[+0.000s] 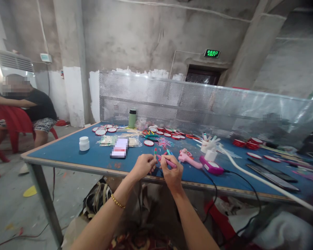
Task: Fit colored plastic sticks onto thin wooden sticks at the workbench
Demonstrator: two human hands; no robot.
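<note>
My left hand (144, 164), with a beaded bracelet at the wrist, is closed on a thin stick (155, 151) with red and green bands near its upper end. Close beside it, my right hand (173, 173) grips a pink pen-shaped tool (169, 161) like a pen, its tip toward the stick. Both hands are over the table's front edge. Just right of them lie a pink gun-shaped object (191, 160) and a purple device (211, 166) with a black cable. Behind the hands is a heap of small pink and blue pieces (165, 142).
On the blue table (67, 152) are a white jar (84, 143), a phone (119, 148), bagged sticks (104, 141), a green bottle (132, 118) and several red-rimmed discs (149, 143). A white hose (240, 169) crosses the right side near dark phones (272, 177). A person (39, 100) sits at left.
</note>
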